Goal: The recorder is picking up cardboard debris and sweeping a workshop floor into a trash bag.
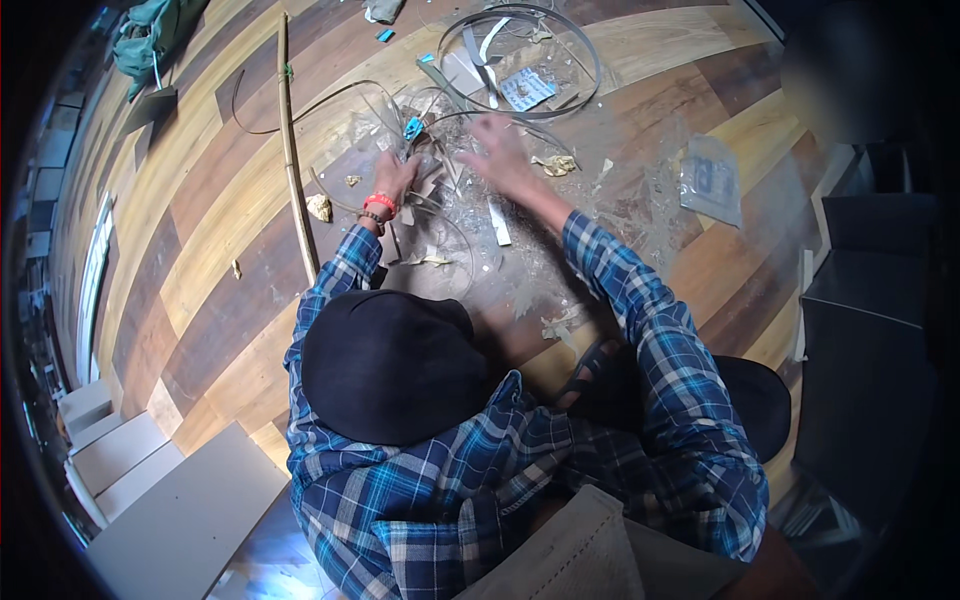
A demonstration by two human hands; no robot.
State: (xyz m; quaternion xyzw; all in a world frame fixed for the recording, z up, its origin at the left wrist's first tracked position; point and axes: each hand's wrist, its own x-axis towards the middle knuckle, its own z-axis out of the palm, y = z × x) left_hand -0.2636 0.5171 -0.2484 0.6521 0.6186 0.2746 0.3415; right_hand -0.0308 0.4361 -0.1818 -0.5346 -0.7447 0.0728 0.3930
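On the wooden-patterned floor lies a loose heap of scraps (428, 185), with torn strips, clear plastic and dust. My left hand (394, 176), with a red band at the wrist, reaches down to the heap's left side. Its fingers look parted among the scraps, though their tips are partly hidden. A small bright blue piece (413, 128) sits just beyond them. My right hand (503, 160) hovers at the heap's right, thumb and fingers apart, somewhat smeared by motion, holding nothing I can see. Just past it curves a dark thin strip coiled into a loop (598, 75).
A long bamboo-like pole (291, 160) lies left of my left arm. Beyond the hands are a blue-and-white printed scrap (527, 90) and white strips; a clear plastic bag (710, 182) lies right. Grey panels (190, 520) stand lower left, dark boxes (862, 330) at right.
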